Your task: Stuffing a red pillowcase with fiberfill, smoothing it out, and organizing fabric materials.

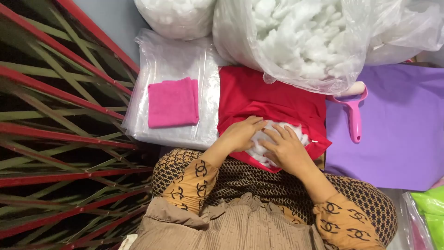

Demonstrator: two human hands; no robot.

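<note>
In the head view, both hands work at the mouth of a red cloth cover (270, 104) that lies across the person's lap, just below the middle of the picture. The left hand (241, 134) rests with its fingers bent over the open edge of the cover, pressing the cloth and the white stuffing (296, 132) beside it; the right hand (286, 150) lies at four o'clock from it, fingers spread and curled down onto the same wad, pushing rather than gripping, as far as the angle lets me judge. A good clump of stuffing still bulges out of the opening between the hands, so the filling looks partly done: the upper part of the cover lies fairly flat, and how much is already inside cannot be seen. At twelve o'clock from the hands a big clear bag of stuffing (300, 41) leans over the top of the cover, still very full. At ten o'clock a folded pink cloth (172, 102) lies on a stack of clear plastic bags (175, 60), untouched. At two o'clock a pink scoop (354, 113) rests on a purple sheet (397, 129), apart from both hands. A red and green striped mat (60, 129) fills the nine o'clock side.
</note>
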